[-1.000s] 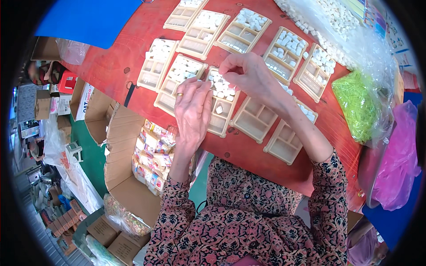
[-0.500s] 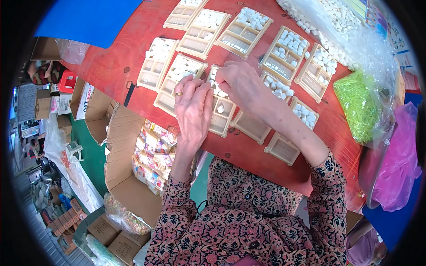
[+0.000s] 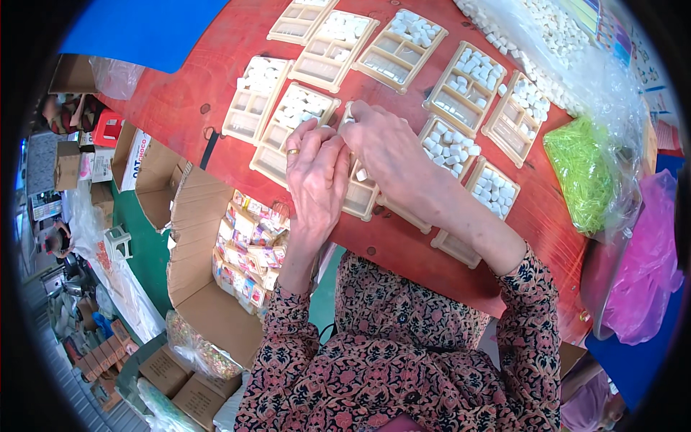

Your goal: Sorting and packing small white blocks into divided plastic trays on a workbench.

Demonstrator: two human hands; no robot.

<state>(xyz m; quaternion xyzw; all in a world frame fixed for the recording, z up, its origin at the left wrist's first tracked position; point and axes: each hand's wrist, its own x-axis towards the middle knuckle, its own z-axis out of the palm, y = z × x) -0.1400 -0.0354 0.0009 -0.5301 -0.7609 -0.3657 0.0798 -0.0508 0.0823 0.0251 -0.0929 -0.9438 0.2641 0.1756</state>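
Sleeves in a dark floral print come up from the bottom edge, and both hands meet over one tray near the middle of the red table (image 3: 216, 65). Left hand (image 3: 317, 176), ring on one finger, lies palm down with the fingers curled loosely onto the beige tray (image 3: 358, 196). Right hand (image 3: 389, 155) sits just beside it, fingertips pinched together at the tray's far end; can't tell what's between them, too small. One small white piece (image 3: 362, 174) shows in the gap between the hands. That tray is a long divided rectangle, mostly hidden under the hands, with its long axis running away from the person and leaning a bit to the left.

Off the table's left edge, lower down, an open cardboard box (image 3: 209, 302) holds a stack of bright, colourful packets (image 3: 248, 241). More brown cartons sit past it on the left.

Further out, two rows of the same beige trays (image 3: 403, 47) fan across the table, some compartments filled with white pieces. On the right there's a clear bag of bright green shreds (image 3: 583, 169), a pink bag (image 3: 648, 266) beside it, and along the far right edge a big clear bag of white pieces (image 3: 554, 65). Top left is a blue sheet (image 3: 144, 29).
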